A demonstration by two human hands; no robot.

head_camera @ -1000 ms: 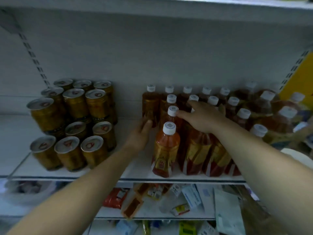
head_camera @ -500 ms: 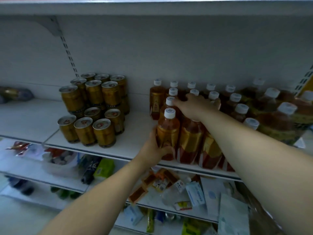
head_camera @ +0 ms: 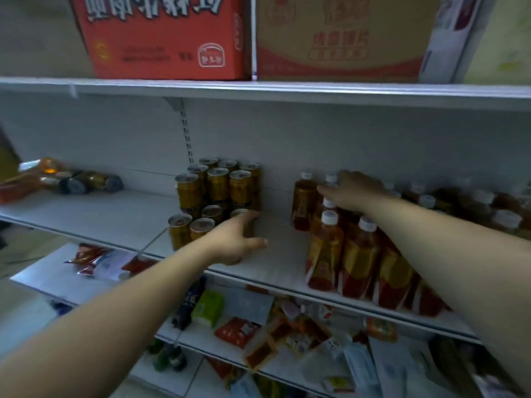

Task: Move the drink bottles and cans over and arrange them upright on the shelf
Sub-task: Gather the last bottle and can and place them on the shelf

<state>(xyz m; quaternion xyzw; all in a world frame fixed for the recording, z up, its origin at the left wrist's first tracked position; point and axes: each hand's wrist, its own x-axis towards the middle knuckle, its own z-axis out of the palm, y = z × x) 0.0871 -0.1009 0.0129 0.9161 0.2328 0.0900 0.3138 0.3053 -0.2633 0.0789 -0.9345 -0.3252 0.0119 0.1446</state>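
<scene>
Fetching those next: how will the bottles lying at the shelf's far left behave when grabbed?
Lying on their round sides, the bottles will probably roll if nudged. They look full of dark liquid, so likely heavy for their size.

Left hand (head_camera: pixel 235 242) and right hand (head_camera: pixel 353 191), both bare. Left forearm (head_camera: pixel 129 311) and right forearm (head_camera: pixel 459 254) bare too, long and slender, broadening toward the lower corners of the view. Uncovered as far as seen. Finer detail lost to blur.
</scene>
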